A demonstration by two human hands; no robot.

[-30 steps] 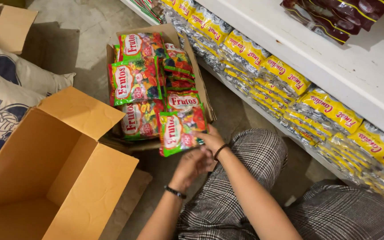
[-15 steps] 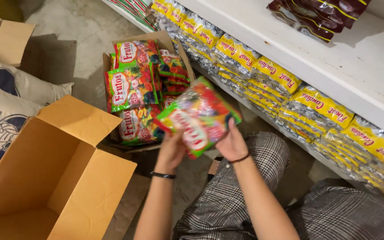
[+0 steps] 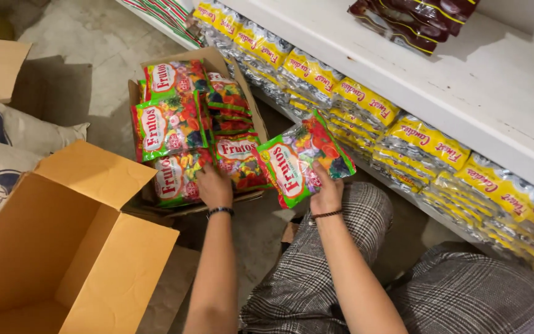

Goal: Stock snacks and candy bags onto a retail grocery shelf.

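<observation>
Setting: concrete floor (image 3: 88,49) beside a white shelf (image 3: 465,80), yellow candy bags (image 3: 366,105) packed beneath it.
Right hand (image 3: 326,193): fingers clamped on a green fruit-candy bag (image 3: 301,158), held tilted in the air between the carton and the shelf.
Left hand (image 3: 214,185): fingers together, pressed flat on the bags in the carton.
Carton (image 3: 217,59): open, full of matching candy bags (image 3: 168,124).
Near left: empty open cardboard box (image 3: 63,247); printed sacks (image 3: 7,136) behind it.
</observation>
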